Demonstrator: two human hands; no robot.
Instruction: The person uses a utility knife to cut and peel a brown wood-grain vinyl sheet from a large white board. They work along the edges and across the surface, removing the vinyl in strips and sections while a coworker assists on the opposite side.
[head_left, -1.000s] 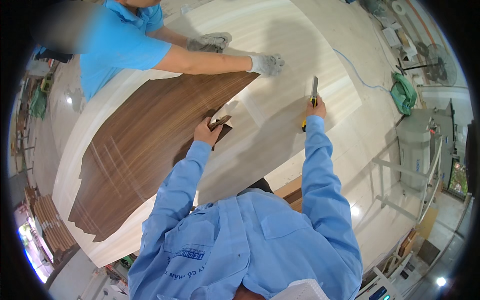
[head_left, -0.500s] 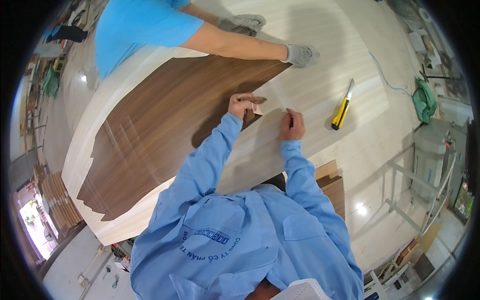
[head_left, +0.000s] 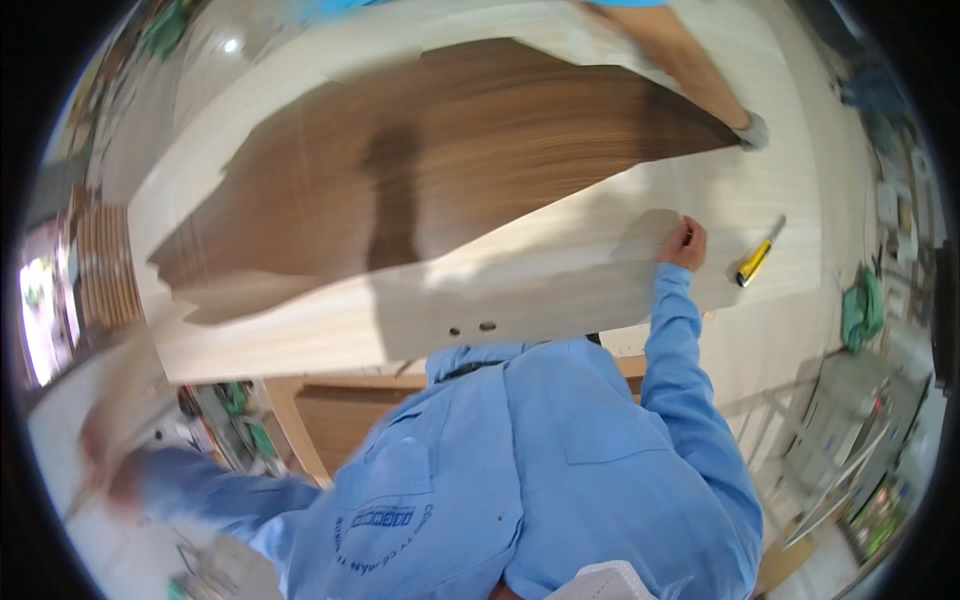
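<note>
Right hand point(head_left: 686, 243) rests curled, gripping nothing, on pale wood panel point(head_left: 560, 270), beside dark veneer sheet point(head_left: 430, 170). Yellow utility knife point(head_left: 755, 262) lies just right of it. Left hand point(head_left: 105, 470) blurred at lower left; cannot tell its grip.

My right hand point(head_left: 686, 243) rests on the pale panel point(head_left: 560, 280); bare board lies open around it. A yellow knife point(head_left: 754, 263) lies just to its right, near the panel edge. Ahead, the dark veneer point(head_left: 440, 160) covers most of the board. A co-worker's gloved hand point(head_left: 753, 131) blocks the far right corner. My left hand point(head_left: 105, 470) is off the panel, low left, blurred.
</note>
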